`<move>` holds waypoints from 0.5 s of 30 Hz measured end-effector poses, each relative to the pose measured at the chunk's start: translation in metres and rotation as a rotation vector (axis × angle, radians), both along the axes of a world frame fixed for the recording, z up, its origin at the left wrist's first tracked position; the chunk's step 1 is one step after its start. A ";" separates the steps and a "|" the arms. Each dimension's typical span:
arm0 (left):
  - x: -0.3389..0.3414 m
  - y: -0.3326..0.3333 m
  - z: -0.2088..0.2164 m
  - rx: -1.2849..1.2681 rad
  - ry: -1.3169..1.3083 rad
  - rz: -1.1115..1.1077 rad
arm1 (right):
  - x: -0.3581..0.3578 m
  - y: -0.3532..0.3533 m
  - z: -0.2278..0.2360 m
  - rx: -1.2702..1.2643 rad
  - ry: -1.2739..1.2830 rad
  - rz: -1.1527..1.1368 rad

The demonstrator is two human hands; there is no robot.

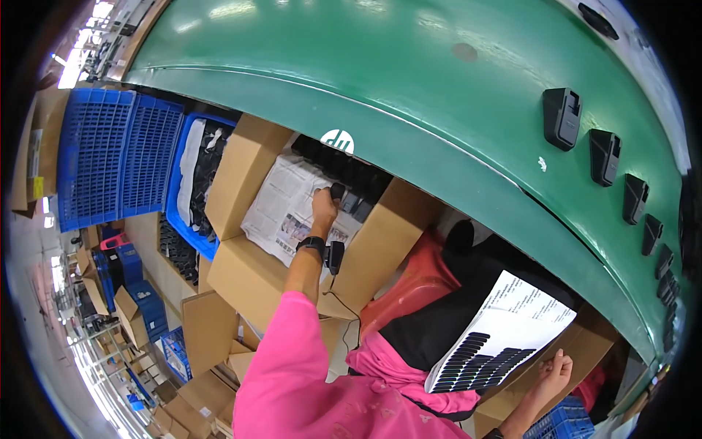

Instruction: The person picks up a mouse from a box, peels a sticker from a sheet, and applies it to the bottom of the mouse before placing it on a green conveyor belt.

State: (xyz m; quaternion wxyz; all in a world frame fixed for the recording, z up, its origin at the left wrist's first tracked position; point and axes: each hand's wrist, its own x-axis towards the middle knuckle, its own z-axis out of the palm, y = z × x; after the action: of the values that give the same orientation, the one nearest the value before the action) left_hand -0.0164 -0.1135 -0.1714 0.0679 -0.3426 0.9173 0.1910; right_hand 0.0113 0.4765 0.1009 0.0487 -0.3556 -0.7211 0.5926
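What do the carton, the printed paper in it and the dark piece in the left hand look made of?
Carton: cardboard, matte brown, shown by its stiff folded flaps.
Printed paper: probably newsprint, thin and matte, with greyish columns of print.
Dark piece in the left hand: perhaps hard plastic, from its even black surface; finish unclear, being partly covered.

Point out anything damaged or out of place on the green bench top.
A white patch beside a black device and a brownish spot mar the green bench top. They look like wear or residue, but I can't tell which.
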 end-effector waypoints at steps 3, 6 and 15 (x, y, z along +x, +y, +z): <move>0.001 0.003 -0.002 0.064 0.031 -0.063 | 0.003 -0.004 -0.008 0.028 0.044 -0.030; 0.003 0.008 0.000 0.080 0.101 -0.093 | 0.002 -0.012 -0.010 0.020 0.022 -0.015; 0.010 0.011 -0.009 0.049 0.167 -0.074 | -0.001 -0.012 -0.014 0.005 0.011 0.058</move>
State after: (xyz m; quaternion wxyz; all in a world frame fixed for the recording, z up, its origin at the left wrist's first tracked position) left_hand -0.0062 -0.1026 -0.1803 0.0065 -0.2895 0.9270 0.2385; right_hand 0.0105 0.4647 0.0871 0.0364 -0.3312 -0.7324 0.5939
